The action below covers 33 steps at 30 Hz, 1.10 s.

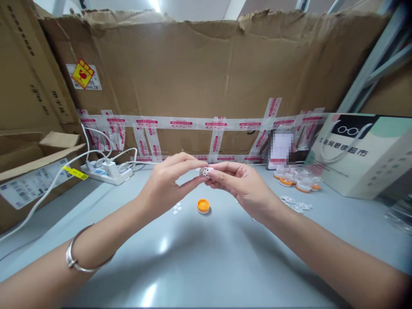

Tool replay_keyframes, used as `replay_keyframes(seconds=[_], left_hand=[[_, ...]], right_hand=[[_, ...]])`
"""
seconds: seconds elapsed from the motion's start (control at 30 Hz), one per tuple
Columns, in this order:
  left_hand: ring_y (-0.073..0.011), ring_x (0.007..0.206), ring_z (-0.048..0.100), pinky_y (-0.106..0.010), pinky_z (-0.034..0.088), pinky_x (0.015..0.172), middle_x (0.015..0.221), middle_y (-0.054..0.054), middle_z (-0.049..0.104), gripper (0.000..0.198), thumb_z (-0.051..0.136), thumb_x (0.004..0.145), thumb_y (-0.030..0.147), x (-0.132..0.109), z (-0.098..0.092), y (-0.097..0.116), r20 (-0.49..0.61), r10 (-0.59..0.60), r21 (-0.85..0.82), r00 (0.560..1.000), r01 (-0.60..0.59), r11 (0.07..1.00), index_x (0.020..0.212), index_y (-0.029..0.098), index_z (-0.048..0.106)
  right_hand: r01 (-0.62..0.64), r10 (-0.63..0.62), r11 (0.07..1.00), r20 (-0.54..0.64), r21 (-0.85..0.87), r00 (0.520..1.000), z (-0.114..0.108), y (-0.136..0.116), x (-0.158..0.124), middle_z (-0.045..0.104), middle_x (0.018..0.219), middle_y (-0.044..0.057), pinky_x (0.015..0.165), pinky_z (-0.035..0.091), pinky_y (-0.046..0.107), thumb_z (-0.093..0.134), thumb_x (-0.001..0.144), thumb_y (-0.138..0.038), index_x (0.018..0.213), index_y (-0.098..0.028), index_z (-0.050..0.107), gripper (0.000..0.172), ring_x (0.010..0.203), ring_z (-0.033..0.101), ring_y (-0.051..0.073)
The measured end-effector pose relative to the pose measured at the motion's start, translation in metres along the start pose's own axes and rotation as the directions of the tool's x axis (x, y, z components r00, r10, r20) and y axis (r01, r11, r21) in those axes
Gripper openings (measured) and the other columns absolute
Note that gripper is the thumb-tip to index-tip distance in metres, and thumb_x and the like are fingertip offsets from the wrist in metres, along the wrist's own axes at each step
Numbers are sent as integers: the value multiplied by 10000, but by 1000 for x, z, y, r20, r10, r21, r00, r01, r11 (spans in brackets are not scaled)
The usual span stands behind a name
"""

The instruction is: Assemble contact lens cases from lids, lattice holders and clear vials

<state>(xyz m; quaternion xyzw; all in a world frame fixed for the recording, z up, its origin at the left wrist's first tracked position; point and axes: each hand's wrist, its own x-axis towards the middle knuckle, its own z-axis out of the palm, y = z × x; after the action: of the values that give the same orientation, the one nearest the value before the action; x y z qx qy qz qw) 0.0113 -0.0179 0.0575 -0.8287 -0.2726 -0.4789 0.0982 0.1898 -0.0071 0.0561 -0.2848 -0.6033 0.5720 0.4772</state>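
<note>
A small white piece with dark holes or spots (206, 172) is held up above the table, between the fingertips of both hands. My left hand (172, 178) pinches it from the left with thumb and fingers. From the other side, my right hand (243, 182) grips it, thumb in front and fingers curled behind. Fingers cover part of the piece. Below the hands, a round orange cap-like part with a white base (203, 205) sits on the table. Several small white discs (177, 208) lie to its left.
Several flat white perforated pieces (296, 204) lie at the right, near clear containers with orange bases (299, 179). Behind these stands a phone (279, 150), beside a paper bag (350, 163). A power strip with cables (111, 171) is back left. Large cardboard (193, 73) walls the rear.
</note>
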Motion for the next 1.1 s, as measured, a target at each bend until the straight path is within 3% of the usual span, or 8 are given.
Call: replay_keyframes(seconds=[0.2, 0.53, 0.87, 1.1], left_hand=[[-130, 764, 605, -263, 489, 693, 861, -31, 665, 234, 623, 779, 120, -21, 15, -3, -31, 67, 63, 997, -64, 996, 1000, 196, 614], [-116, 794, 610, -234, 500, 729, 894, -18, 665, 275, 629, 762, 87, -27, 11, 6, -86, 38, 59, 996, -33, 998, 1011, 204, 617], [-116, 772, 600, -243, 494, 704, 874, -17, 657, 258, 595, 795, 104, -27, 16, 5, -55, -34, 21, 998, 35, 999, 1024, 222, 620], [-112, 760, 589, -234, 487, 696, 855, -12, 648, 245, 596, 794, 110, -30, 17, 3, -16, -85, 20, 996, 85, 996, 1013, 217, 625]], right_hand=[[-51, 51, 998, -9, -31, 999, -1, 15, -9, 671, 780, 17, 752, 497, 280, 704, 693, -271, 839, -181, 666, 176, 753, 621, 120], [27, -32, 998, -76, -64, 997, 14, 17, -14, 588, 668, -26, 563, 455, 212, 700, 692, -273, 833, -187, 641, 175, 631, 534, 82], [34, -36, 999, -59, -40, 998, 13, 23, -11, 636, 831, 18, 722, 471, 280, 658, 731, -263, 846, -187, 628, 141, 793, 585, 131], [-38, 38, 998, -9, 57, 999, 9, 31, -7, 627, 826, 12, 772, 452, 288, 676, 718, -277, 851, -191, 629, 165, 798, 580, 119]])
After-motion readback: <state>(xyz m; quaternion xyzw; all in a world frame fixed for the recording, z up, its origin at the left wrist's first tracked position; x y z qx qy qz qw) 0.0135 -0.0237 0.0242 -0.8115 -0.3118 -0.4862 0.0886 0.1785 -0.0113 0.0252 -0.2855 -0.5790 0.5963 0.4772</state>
